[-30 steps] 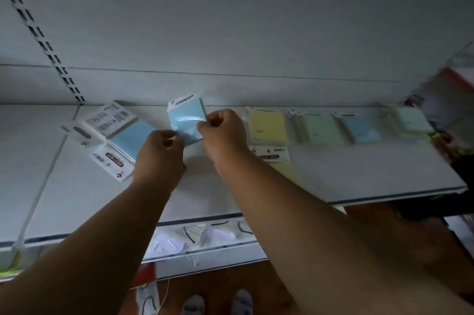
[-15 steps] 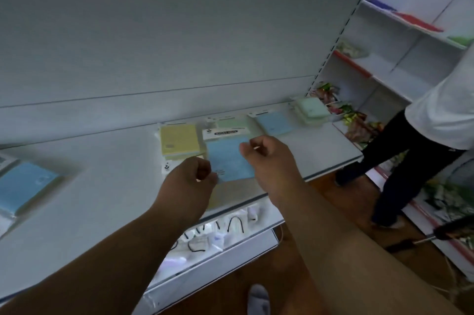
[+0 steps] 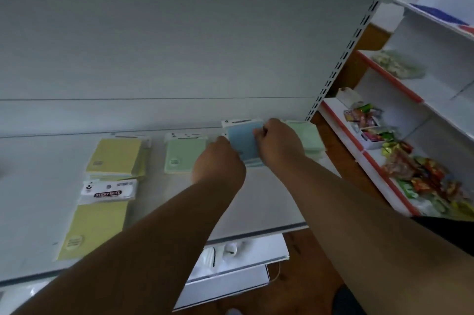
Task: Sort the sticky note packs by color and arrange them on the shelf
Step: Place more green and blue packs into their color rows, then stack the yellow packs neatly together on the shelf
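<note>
I've got the blue pack point(image 3: 242, 141) pinched at its edges by left hand point(image 3: 218, 158) and right hand point(image 3: 275, 142), low over the blue pile at the shelf point(image 3: 256, 207) back between green stacks; placing step, next: square it, let go.

shelf point(image 3: 38, 160): matt white metal | blue pack point(image 3: 242, 141): glossy plastic wrap | floor point(image 3: 307, 289): wood

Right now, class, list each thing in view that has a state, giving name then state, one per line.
Blue pack: held by both hands, over the blue pile.
Left hand: gripping the blue pack's left edge.
Right hand: pinching its right edge.
Yellow stack: lying flat.
Front yellow pack: flat, label showing.
Green stack: flat.
Shelf: partly filled.
</note>
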{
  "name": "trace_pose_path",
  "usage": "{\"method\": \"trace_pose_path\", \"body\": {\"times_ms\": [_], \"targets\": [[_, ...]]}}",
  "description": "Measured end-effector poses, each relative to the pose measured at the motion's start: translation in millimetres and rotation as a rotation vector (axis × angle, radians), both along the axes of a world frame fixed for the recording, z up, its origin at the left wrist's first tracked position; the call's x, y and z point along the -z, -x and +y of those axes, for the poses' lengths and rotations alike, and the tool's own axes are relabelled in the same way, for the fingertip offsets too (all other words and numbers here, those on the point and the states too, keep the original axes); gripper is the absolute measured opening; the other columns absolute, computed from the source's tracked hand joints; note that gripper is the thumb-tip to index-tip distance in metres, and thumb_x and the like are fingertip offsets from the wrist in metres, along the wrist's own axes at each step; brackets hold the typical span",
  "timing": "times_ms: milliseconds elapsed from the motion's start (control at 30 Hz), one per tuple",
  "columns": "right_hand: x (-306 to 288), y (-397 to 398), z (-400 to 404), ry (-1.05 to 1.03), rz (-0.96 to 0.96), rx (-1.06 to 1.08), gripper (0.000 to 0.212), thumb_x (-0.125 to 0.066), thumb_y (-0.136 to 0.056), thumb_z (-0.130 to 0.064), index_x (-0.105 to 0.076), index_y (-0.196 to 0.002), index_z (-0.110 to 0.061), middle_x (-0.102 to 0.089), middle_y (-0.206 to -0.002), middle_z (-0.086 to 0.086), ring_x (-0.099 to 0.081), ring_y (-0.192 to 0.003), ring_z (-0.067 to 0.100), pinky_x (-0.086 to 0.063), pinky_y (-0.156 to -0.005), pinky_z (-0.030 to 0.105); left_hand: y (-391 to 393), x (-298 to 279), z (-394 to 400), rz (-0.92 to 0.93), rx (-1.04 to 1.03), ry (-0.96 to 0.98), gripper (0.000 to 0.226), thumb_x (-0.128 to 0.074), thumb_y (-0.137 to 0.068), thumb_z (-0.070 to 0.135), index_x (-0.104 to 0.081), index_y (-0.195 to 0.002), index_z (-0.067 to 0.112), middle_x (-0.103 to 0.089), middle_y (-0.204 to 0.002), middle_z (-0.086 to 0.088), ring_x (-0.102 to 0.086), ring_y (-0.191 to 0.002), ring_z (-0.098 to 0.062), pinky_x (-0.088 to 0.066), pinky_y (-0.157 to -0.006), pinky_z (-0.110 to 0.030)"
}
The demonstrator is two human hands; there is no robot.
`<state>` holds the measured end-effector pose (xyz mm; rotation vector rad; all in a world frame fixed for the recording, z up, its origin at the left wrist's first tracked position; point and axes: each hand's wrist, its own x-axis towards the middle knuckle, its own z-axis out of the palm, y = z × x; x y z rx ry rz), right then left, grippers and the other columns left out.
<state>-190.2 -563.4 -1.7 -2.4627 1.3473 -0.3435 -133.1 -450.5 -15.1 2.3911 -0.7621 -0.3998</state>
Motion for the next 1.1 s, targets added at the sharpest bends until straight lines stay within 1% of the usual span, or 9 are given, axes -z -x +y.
{"method": "trace_pose_path", "body": {"times_ms": [100,200,333,467,600,733,967,1033,1100], "targets": [[13,-2,-15,0.022,0.117,-0.069,0.034,-0.043,-0.098,-0.039,-0.055,-0.108,-0.009,-0.064,-0.109,0.014,-0.06,-0.102,0.033,-0.037,-0.072,0.034,1,4,-14,-0.037,-0.001,-0.111,0.024,-0.054,-0.088,0.019,-0.057,-0.111,0.013,-0.065,-0.111,-0.009,-0.063,-0.102,-0.032,-0.048,-0.078,-0.036],[26,6,-22,0.008,0.162,-0.114,0.034,-0.043,-0.098,-0.039,-0.053,-0.11,-0.009,-0.064,-0.11,0.014,-0.06,-0.102,0.032,-0.038,-0.071,0.033,7,7,-19,-0.096,0.033,-0.18,0.027,-0.053,-0.087,0.016,-0.056,-0.113,0.015,-0.065,-0.11,-0.006,-0.063,-0.102,-0.029,-0.048,-0.078,-0.034],[34,14,-22,-0.018,0.125,-0.111,0.033,-0.044,-0.098,-0.04,-0.053,-0.106,-0.009,-0.064,-0.105,0.013,-0.061,-0.098,0.032,-0.039,-0.069,0.033,11,12,-17,-0.122,0.061,-0.171,0.028,-0.05,-0.089,0.018,-0.055,-0.116,0.017,-0.062,-0.112,-0.006,-0.062,-0.101,-0.028,-0.049,-0.078,-0.036],[28,12,-17,0.061,0.105,-0.066,0.031,-0.048,-0.096,-0.038,-0.049,-0.108,-0.01,-0.062,-0.104,0.012,-0.062,-0.095,0.032,-0.04,-0.065,0.034,11,8,-7,-0.112,0.097,-0.176,0.034,-0.05,-0.093,0.025,-0.052,-0.127,0.019,-0.058,-0.12,-0.006,-0.06,-0.108,-0.028,-0.052,-0.086,-0.039],[23,2,4,0.134,-0.024,-0.11,0.025,-0.048,-0.095,-0.036,-0.05,-0.1,-0.012,-0.063,-0.096,0.008,-0.062,-0.087,0.03,-0.039,-0.062,0.032,14,4,24,-0.092,0.071,-0.068,0.04,-0.051,-0.092,0.029,-0.049,-0.132,0.023,-0.057,-0.121,-0.001,-0.06,-0.11,-0.025,-0.051,-0.09,-0.038],[21,-18,60,0.068,-0.126,-0.272,0.017,-0.048,-0.091,-0.032,-0.048,-0.083,-0.017,-0.058,-0.078,0.0,-0.055,-0.069,0.02,-0.034,-0.053,0.028,2,3,80,-0.104,-0.006,0.02,0.033,-0.053,-0.091,0.03,-0.059,-0.123,0.028,-0.064,-0.113,0.006,-0.062,-0.101,-0.016,-0.05,-0.085,-0.029],[0,-121,204,-0.068,-0.291,-0.563,0.014,-0.056,-0.089,-0.032,-0.053,-0.08,-0.021,-0.062,-0.077,-0.005,-0.057,-0.071,0.017,-0.046,-0.062,0.031,-93,3,218,-0.104,-0.236,0.043,0.027,-0.055,-0.088,0.027,-0.063,-0.113,0.029,-0.067,-0.108,0.009,-0.062,-0.096,-0.015,-0.043,-0.077,-0.024],[4,-157,247,-0.14,-0.286,-0.59,0.014,-0.056,-0.089,-0.033,-0.056,-0.082,-0.021,-0.064,-0.08,-0.006,-0.058,-0.073,0.016,-0.048,-0.064,0.03,-124,7,263,-0.097,-0.302,0.051,0.028,-0.056,-0.088,0.028,-0.062,-0.116,0.028,-0.065,-0.11,0.009,-0.061,-0.095,-0.014,-0.04,-0.076,-0.023],[14,-194,284,-0.203,-0.232,-0.609,0.014,-0.057,-0.089,-0.035,-0.059,-0.086,-0.021,-0.064,-0.087,-0.005,-0.058,-0.078,0.017,-0.049,-0.069,0.03,-154,10,306,-0.12,-0.387,0.059,0.034,-0.059,-0.088,0.029,-0.059,-0.122,0.025,-0.06,-0.12,0.005,-0.06,-0.102,-0.017,-0.042,-0.08,-0.025]]}}
